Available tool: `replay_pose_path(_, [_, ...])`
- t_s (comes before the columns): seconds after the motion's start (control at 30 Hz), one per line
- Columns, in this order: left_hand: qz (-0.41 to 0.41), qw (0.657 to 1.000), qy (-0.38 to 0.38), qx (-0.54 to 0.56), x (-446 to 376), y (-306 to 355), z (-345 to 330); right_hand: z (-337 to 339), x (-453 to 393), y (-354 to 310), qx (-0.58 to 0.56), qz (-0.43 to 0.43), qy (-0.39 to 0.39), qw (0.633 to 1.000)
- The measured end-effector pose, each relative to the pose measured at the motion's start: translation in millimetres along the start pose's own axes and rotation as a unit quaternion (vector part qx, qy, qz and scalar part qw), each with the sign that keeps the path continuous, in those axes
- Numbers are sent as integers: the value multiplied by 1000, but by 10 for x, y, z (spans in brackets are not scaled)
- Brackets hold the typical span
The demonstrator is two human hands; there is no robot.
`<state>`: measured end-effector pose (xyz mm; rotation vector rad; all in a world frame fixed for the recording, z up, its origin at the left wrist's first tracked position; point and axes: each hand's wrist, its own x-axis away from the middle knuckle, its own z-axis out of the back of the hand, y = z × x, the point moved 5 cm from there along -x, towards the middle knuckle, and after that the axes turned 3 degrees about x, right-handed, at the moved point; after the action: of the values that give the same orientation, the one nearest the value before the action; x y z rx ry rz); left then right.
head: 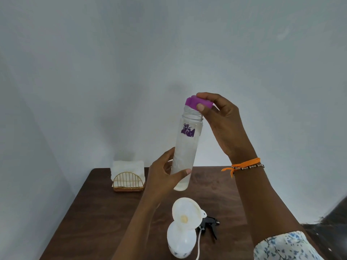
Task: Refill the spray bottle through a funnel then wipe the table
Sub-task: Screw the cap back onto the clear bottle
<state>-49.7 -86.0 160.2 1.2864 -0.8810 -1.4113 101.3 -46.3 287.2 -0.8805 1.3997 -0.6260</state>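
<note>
soft, even light — faint wall shadows, edges bowed

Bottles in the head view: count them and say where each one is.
2. A clear bottle with a purple cap is held up in both hands; a white spray bottle stands on the table below, funnel in its neck. None appears hidden.

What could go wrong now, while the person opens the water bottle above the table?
1. The right hand grips the purple cap while the left hand holds the tilted clear bottle low down; it may slip or spill once the cap comes off.
2. The funnel sits tilted in the spray bottle, so a pour could tip it.
</note>
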Motion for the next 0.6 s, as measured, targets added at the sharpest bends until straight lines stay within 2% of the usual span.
replay_pose_path(0.17, [-6, 1000, -18, -1, -10, 22, -22, 12, -48, -11, 29, -4, -43, 999])
replay_pose_path(0.4, [1, 1000, -3, 0, -29, 43, 24, 80, -56, -23, 69, -11, -134, 989])
replay_pose_path(0.5, [-3, 1000, 4, -2, -33, 53, 31, 90, -69, -61, 85, -13, -132, 988])
replay_pose_path(0.6, [1, 1000, 8, 1, -34, 42, 8, 54, -82, -78, 150, -14, -87, 985])
